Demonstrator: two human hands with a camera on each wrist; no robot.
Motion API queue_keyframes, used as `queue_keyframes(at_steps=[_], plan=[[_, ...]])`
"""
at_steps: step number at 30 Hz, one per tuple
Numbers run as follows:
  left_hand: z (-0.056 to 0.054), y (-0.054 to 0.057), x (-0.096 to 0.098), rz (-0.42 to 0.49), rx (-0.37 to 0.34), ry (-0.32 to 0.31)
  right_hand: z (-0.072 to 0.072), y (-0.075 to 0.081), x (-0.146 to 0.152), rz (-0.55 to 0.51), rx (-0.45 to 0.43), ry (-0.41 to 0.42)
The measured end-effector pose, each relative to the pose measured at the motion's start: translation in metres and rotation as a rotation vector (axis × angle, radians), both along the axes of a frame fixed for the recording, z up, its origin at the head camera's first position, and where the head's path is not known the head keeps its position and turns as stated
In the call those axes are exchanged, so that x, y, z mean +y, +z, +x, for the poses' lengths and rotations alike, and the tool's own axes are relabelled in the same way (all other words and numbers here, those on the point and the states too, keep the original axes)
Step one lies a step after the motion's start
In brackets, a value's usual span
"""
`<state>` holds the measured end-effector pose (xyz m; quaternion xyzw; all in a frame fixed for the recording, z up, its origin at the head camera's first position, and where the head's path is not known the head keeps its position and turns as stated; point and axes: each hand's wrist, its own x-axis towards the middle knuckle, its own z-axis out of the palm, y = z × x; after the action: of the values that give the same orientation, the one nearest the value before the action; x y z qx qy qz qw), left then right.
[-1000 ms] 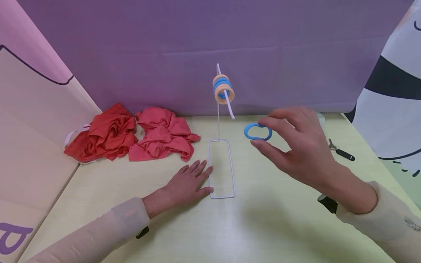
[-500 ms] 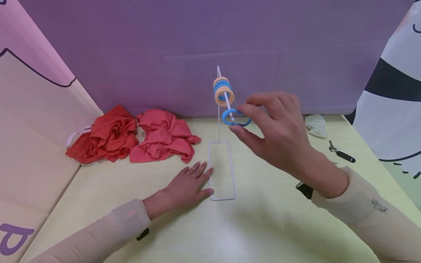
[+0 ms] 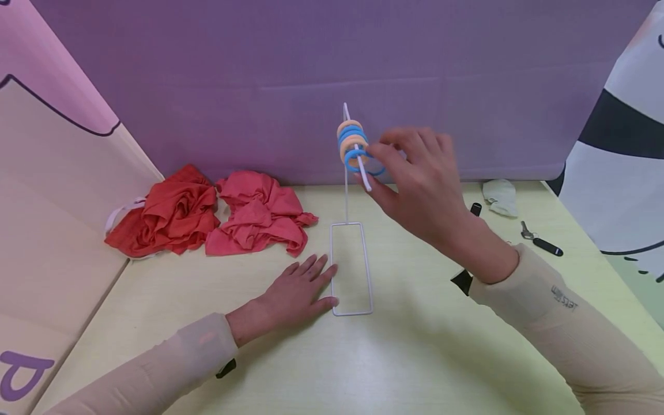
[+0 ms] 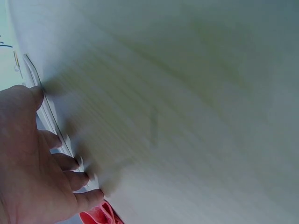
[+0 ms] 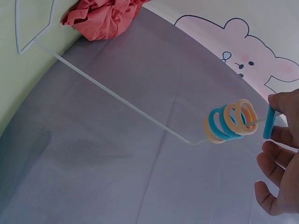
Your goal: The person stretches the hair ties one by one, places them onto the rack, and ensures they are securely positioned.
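Observation:
My right hand [image 3: 422, 178] pinches a blue ring [image 5: 269, 122] between thumb and index finger. The rod's free end passes through this ring, in front of several orange and blue rings [image 5: 225, 122] strung along the arm of the white wire stand [image 3: 346, 196]. In the right wrist view a short gap separates the held ring from the strung ones. My left hand [image 3: 291, 294] lies flat on the table, fingers spread, with thumb and index fingertips at the left side of the stand's rectangular base [image 3: 371, 282]. The left wrist view shows the same hand [image 4: 42, 158] along the base wire.
Two crumpled cloths, one red [image 3: 171, 213] and one pinkish red [image 3: 259, 213], lie at the back left of the table [image 3: 415, 357]. At the right are a key with a black tag [image 3: 547, 246] and a pale cloth [image 3: 500, 197]. A purple curtain [image 3: 233, 86] hangs behind.
My right hand has moved left and away from me, bringing the blue ring from beside the stand onto the rod's free end. My left hand has stayed in place.

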<state>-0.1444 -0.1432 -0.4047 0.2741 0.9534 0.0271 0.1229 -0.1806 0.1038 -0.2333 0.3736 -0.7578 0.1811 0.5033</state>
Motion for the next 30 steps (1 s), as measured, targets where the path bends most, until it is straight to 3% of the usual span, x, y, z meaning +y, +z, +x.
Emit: queue_keyframes(at_steps=[9,30], plan=[[0.001,0.000,0.001,0.012,0.008,-0.004,-0.006,-0.001,-0.003,0.019,-0.003,-0.076],[0.001,0.002,0.001,0.015,0.002,0.005,-0.017,-0.005,-0.002,0.032,-0.043,-0.140]])
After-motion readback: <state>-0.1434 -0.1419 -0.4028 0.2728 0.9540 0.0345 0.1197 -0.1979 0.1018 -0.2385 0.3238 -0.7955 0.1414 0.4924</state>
